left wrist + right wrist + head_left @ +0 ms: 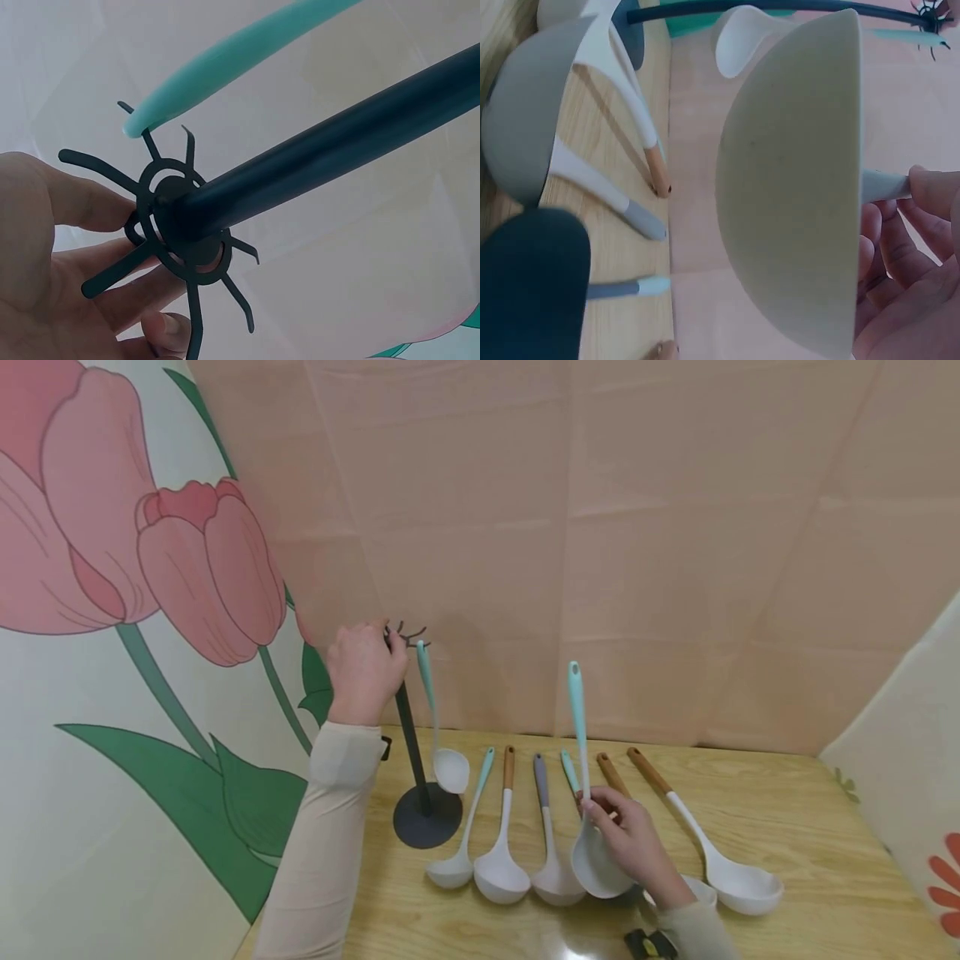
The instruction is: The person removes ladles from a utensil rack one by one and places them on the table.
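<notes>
My left hand is at the top of a black utensil stand. In the left wrist view, its thumb and fingers pinch the stand's hooked ring. A white ladle with a mint handle hangs from one hook, its bowl above the round base. My right hand pinches another white ladle by the lower shank, holding it upright with its mint handle up. That ladle's bowl fills the middle of the right wrist view.
Several ladles lie in a row on the wooden table. Among them are a mint-handled ladle, a brown-handled ladle, a grey-handled ladle and a large ladle at the right. A pinkish cloth covers the wall behind.
</notes>
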`<state>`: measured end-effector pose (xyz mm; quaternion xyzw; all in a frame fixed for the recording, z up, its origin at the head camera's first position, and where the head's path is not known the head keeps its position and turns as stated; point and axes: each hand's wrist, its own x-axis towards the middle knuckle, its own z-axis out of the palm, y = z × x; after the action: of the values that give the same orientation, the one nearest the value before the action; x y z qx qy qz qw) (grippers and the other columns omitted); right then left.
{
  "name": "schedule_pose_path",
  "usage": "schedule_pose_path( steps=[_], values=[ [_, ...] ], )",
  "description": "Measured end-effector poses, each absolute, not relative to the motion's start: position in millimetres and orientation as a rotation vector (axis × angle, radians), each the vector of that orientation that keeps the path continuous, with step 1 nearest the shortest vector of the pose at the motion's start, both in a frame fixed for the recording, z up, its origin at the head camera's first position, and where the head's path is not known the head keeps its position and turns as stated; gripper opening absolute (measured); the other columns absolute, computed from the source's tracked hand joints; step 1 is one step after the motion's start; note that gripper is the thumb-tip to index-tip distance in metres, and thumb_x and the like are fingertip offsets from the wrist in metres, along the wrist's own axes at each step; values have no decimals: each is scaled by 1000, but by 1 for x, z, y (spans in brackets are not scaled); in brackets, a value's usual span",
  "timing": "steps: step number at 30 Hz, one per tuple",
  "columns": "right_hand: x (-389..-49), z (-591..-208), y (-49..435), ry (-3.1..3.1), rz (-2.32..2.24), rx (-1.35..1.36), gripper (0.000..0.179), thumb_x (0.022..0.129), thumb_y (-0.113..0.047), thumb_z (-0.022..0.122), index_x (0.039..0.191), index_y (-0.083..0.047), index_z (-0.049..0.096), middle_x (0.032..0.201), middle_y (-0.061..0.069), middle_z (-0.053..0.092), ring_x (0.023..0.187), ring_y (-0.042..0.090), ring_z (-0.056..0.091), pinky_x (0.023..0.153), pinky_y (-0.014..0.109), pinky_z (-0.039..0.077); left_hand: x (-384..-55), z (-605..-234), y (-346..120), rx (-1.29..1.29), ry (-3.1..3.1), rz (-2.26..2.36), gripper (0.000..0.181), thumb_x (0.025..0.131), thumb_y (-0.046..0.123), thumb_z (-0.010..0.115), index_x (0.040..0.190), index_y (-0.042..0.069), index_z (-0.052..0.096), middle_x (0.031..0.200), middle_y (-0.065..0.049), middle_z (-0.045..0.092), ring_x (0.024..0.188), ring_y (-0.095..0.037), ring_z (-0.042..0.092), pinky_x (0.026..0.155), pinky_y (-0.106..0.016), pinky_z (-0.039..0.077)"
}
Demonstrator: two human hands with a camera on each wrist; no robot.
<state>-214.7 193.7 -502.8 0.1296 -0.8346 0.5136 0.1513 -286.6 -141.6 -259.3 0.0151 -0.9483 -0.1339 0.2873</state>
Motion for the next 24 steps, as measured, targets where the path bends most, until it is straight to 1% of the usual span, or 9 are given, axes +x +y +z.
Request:
schedule_pose_path(
  steps=[4, 7, 10, 15, 20, 24],
  values=[
    [-216, -507, 205, -2395, 1432, 366, 13, 97, -8, 64, 107, -6, 72, 80, 0, 66, 72, 3, 54, 59, 23, 46, -287, -260, -142, 35, -2524, -360, 42, 102, 27, 44, 132, 6, 65, 116, -19, 70, 99, -44, 61, 76, -54, 53],
    [-215, -508, 213, -2401, 1389, 363, 14, 96, -3, 63, 107, -4, 72, 80, 3, 67, 72, 3, 54, 58, 23, 47, -288, -261, -142, 29, -2515, -360, 42, 102, 26, 44, 132, 6, 65, 116, -19, 71, 99, -44, 62, 76, -54, 53],
    [-214, -508, 223, -2423, 1353, 372, 14, 96, -2, 63, 107, -4, 71, 82, 5, 68, 73, 2, 55, 59, 24, 48, -289, -261, -142, 27, -2512, -357, 42, 102, 26, 43, 132, 6, 65, 117, -19, 70, 99, -44, 62, 77, -54, 53],
    [-213, -510, 243, -2468, 1249, 348, 13, 98, -8, 63, 107, -5, 71, 84, 1, 68, 76, 1, 56, 60, 24, 48, -289, -259, -141, 35, -2522, -359, 42, 102, 27, 43, 132, 6, 65, 119, -18, 70, 101, -44, 62, 79, -54, 53],
    [-212, -511, 264, -2540, 1172, 293, 17, 101, -15, 60, 111, -6, 71, 88, 2, 68, 78, 0, 56, 61, 24, 49, -288, -259, -140, 32, -2521, -357, 42, 102, 26, 43, 131, 6, 66, 119, -19, 70, 102, -44, 62, 80, -55, 53],
    [-213, -510, 282, -2569, 1121, 268, 19, 102, -16, 58, 112, -4, 70, 90, 5, 69, 77, -1, 55, 62, 24, 49, -288, -260, -140, 31, -2524, -364, 42, 102, 26, 44, 131, 6, 65, 118, -19, 70, 101, -43, 62, 80, -55, 52]
  ],
)
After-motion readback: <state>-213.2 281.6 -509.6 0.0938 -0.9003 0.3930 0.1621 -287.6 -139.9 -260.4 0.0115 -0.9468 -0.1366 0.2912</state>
